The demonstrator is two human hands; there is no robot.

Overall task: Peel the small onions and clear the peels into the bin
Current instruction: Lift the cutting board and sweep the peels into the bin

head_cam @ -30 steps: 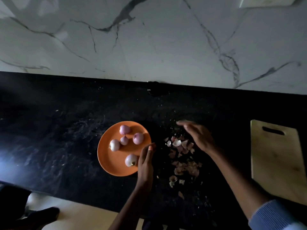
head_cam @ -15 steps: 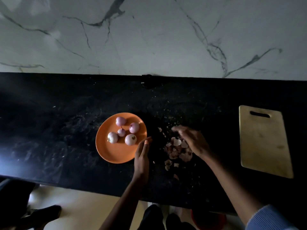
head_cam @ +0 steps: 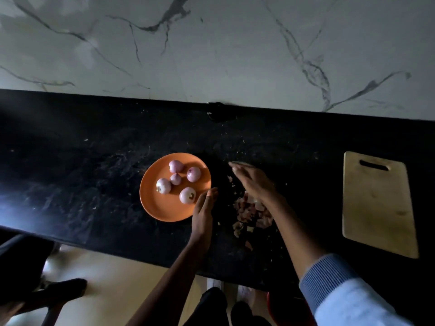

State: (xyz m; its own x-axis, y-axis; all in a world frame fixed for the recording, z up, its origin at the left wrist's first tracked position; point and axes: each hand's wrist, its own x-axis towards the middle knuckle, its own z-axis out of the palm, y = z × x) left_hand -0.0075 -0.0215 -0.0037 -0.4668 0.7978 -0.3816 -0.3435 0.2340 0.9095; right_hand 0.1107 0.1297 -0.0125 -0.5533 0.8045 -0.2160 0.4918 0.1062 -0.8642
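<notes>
Five peeled onions (head_cam: 187, 195) are seen on the orange plate (head_cam: 162, 209), while peels (head_cam: 250, 214) at its 3 o'clock are flanked by the flat, unclenched left hand (head_cam: 203, 211) and right hand (head_cam: 253, 182).

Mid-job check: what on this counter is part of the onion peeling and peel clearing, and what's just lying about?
Part of the job:
peeled onions on the orange plate
pile of peels on the counter
right hand, open, above the peels
left hand, open, at the plate's edge

Lying about:
wooden cutting board, at the far right
</notes>
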